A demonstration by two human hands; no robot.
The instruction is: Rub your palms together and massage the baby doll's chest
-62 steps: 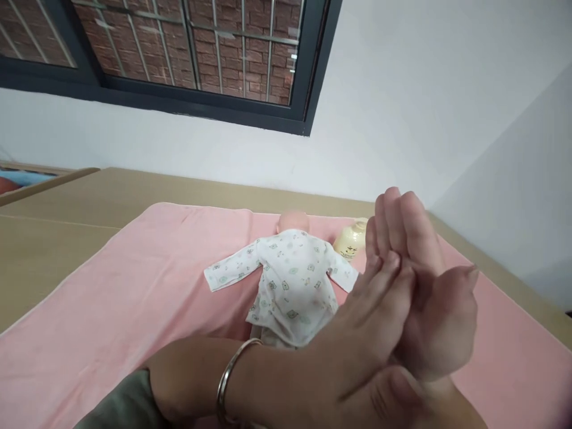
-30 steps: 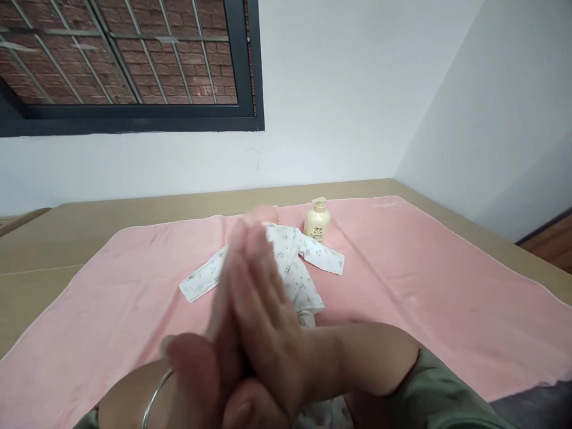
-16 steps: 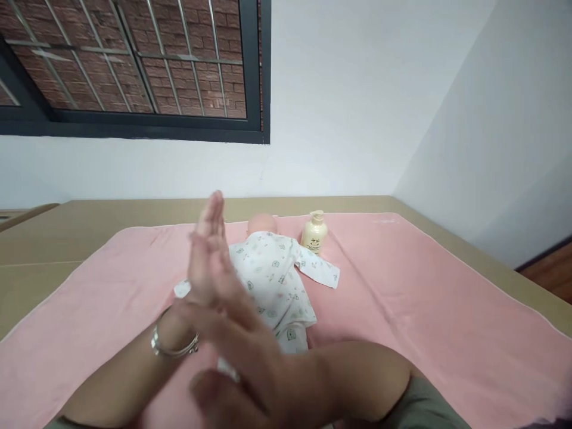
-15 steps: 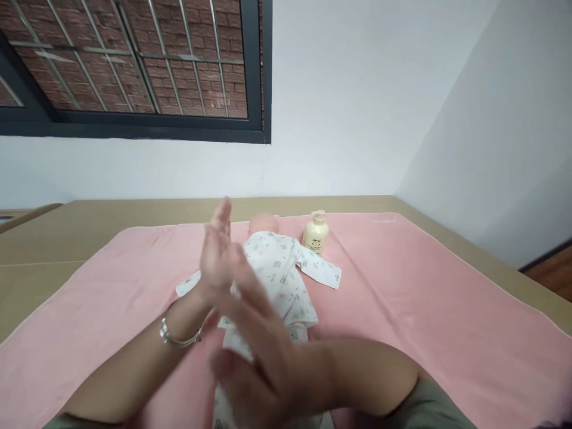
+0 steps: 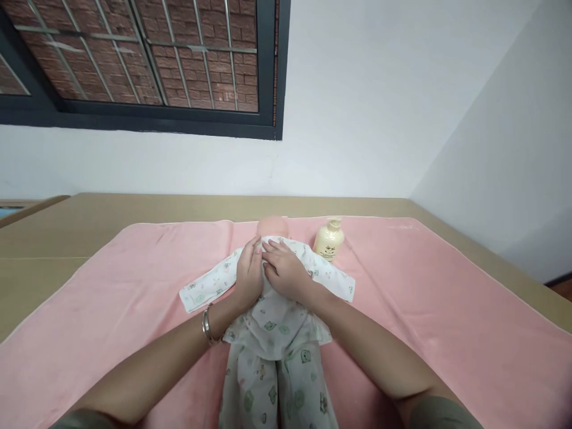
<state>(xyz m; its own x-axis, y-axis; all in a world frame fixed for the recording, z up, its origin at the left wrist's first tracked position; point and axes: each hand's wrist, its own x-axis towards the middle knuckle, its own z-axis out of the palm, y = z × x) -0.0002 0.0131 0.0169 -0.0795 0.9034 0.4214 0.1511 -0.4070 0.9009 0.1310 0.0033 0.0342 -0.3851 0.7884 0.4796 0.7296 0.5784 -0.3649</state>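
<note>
A baby doll in a white printed shirt (image 5: pixel 272 328) and matching trousers (image 5: pixel 254 387) lies on a pink blanket. Its round, bare head (image 5: pixel 272 226) points away from me; whether it lies face up or face down I cannot tell. My left hand (image 5: pixel 249 274), with a silver bracelet at the wrist, rests on the upper part of the shirt, turned partly on its edge with the fingers stretched out. Beside it my right hand (image 5: pixel 286 271) lies flat on the shirt, fingers slightly apart. Neither hand grips anything.
A pale yellow pump bottle (image 5: pixel 329 241) stands on the blanket to the right of the doll's head. The pink blanket (image 5: pixel 429 310) covers much of a tan surface (image 5: pixel 44 238). Behind are a white wall (image 5: pixel 357 119) and a barred window (image 5: pixel 170 65).
Both hands were raised above the doll, palms facing and blurred by motion. They have come down and forward onto the shirt. The view has tilted and shifted slightly.
</note>
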